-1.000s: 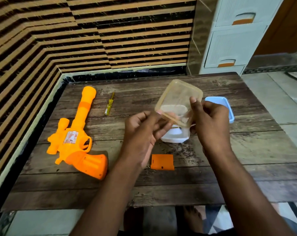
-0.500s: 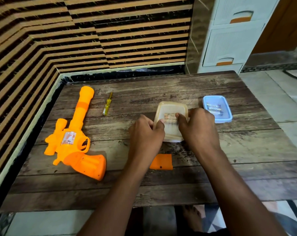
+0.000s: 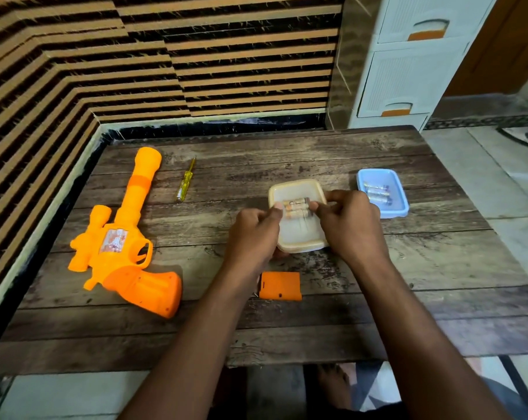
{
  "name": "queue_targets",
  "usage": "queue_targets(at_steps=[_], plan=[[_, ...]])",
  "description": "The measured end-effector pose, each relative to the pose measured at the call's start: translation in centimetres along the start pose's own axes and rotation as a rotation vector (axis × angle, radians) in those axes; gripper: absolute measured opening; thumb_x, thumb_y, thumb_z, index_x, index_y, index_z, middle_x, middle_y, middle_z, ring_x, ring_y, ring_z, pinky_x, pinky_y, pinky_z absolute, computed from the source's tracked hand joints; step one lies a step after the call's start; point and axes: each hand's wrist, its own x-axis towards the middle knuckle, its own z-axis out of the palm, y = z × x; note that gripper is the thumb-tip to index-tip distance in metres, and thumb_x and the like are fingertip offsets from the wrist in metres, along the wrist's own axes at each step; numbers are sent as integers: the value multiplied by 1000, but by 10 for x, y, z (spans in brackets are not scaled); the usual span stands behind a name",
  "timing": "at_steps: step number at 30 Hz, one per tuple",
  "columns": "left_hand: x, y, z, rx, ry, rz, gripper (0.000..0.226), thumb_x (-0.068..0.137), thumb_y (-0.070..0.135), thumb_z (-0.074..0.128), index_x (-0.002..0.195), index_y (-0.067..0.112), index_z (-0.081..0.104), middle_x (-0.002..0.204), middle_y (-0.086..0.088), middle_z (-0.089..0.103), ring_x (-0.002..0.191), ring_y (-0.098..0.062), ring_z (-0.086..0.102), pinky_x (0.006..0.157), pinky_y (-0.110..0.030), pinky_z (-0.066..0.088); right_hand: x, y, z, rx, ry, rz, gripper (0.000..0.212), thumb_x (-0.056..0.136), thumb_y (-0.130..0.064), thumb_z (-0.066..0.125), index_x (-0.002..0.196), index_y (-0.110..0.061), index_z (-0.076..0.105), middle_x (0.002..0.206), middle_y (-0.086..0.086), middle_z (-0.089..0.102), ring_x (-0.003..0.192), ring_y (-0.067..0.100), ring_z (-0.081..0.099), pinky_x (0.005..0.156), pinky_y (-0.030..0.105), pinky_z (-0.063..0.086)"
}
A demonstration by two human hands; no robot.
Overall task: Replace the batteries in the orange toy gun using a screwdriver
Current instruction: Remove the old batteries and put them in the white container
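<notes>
The orange toy gun (image 3: 126, 247) lies on its side at the table's left, grip toward me. Its orange battery cover (image 3: 280, 285) lies flat near the front middle. A yellow-handled screwdriver (image 3: 185, 183) rests beyond the gun. A cream plastic container (image 3: 299, 234) sits mid-table with a pair of batteries (image 3: 296, 208) in it. My left hand (image 3: 252, 241) and my right hand (image 3: 347, 228) have curled fingers, and their fingertips pinch the two ends of the batteries. I cannot tell if the batteries are lifted off the container floor.
A blue tray (image 3: 400, 204) holding several other batteries stands just right of my right hand. Striped walls close off the table's left and back. A white drawer unit (image 3: 408, 71) stands behind the back right corner. The table's right edge drops to tiled floor.
One second ago both hands held the translucent container tilted above the table. It now sits flat, and my fingertips have closed on the batteries' ends.
</notes>
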Motion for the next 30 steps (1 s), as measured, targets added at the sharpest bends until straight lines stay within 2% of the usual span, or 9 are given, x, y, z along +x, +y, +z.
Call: queue_targets(at_steps=[5,8,10,14,18,22,24,28,30], plan=[[3,13,0,7,31,15,46,106,61,32,104,22,56,107,-7,71,89,-21,69,71,-35,56,-7,-8,0,75,13,-99,28,97,-34,74,116,-14,77,81,-2,76,85,22,74,67,37,59],[5,15,-2,39,123,136,55,107,58,30,94,18,65,93,-5,73,80,-20,72,78,-47,63,-12,-14,2,139,2,-171,22,99,-32,73,115,-18,77,72,-14,68,70,1,67,55,24,50],[4,14,-3,68,184,225,61,110,53,30,90,12,72,86,-7,76,74,-21,75,71,-50,64,-12,-15,3,237,3,-192,20,104,-35,63,101,-19,73,74,-10,69,67,4,67,56,29,52],[-7,9,-2,184,200,414,64,110,52,28,82,8,66,73,-7,69,66,-21,67,55,-41,51,-13,-16,2,385,50,-131,56,113,-42,44,63,-17,48,55,-5,52,49,11,48,50,31,37],[-15,11,-1,229,126,381,46,111,45,34,72,25,49,76,6,50,72,-8,49,68,-34,30,-16,-21,-1,359,103,-113,59,114,-41,39,59,-20,36,53,-6,40,43,4,40,47,26,34],[-21,19,-2,168,170,310,49,109,53,29,72,26,48,76,9,51,68,0,56,59,-24,40,-24,-31,3,248,96,-210,61,114,-38,35,56,-20,33,50,-7,39,43,6,45,41,23,26],[-19,20,-6,145,181,242,51,106,60,23,81,24,47,82,9,50,67,1,53,56,-20,37,-24,-35,8,239,84,-214,61,114,-39,35,56,-18,34,50,-4,40,45,10,42,43,27,25],[-10,20,-10,130,150,200,56,107,61,20,119,20,56,99,12,41,74,1,35,86,-30,28,-22,-42,12,265,68,-130,58,114,-40,36,62,-14,40,62,3,48,53,12,44,47,25,31],[-8,22,-10,176,153,192,58,108,58,19,117,17,59,91,14,41,73,-1,34,87,-30,25,-20,-42,11,267,43,-67,55,113,-43,35,68,-13,46,71,4,52,62,14,50,54,33,36]])
